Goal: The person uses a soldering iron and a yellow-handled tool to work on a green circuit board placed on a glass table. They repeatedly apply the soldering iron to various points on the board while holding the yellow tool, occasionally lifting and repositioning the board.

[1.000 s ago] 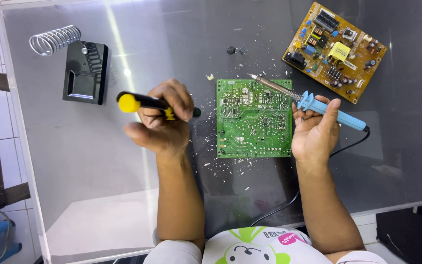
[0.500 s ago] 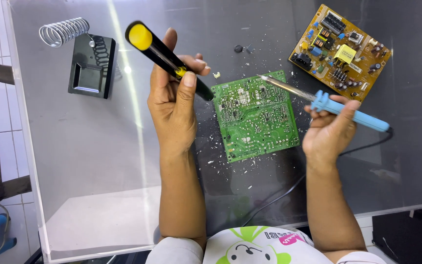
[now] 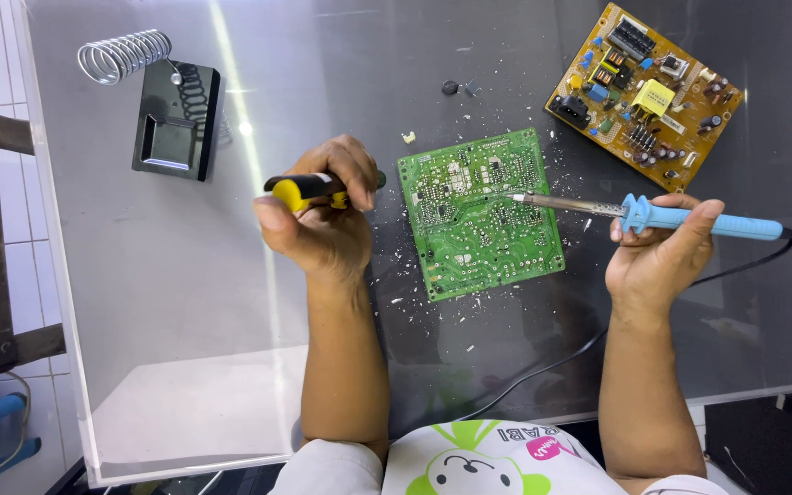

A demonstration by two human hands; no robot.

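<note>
Green circuit board (image 3: 481,214) between hands: left (image 3: 320,223) gripping yellow-handled tool (image 3: 309,188), right (image 3: 660,252) gripping blue soldering iron (image 3: 662,215).

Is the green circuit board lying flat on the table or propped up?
Lying flat. The green circuit board rests solder side up on the table, no edge raised; the soldering iron tip meets its surface.

A black stand (image 3: 176,119) with a wire coil (image 3: 124,53) is sitting at the far left of the glass table (image 3: 185,367). A yellow circuit board (image 3: 645,93) is lying at the far right. Two small dark parts (image 3: 451,87) are resting between them, and pale crumbs (image 3: 407,137) are lying scattered nearby.
</note>
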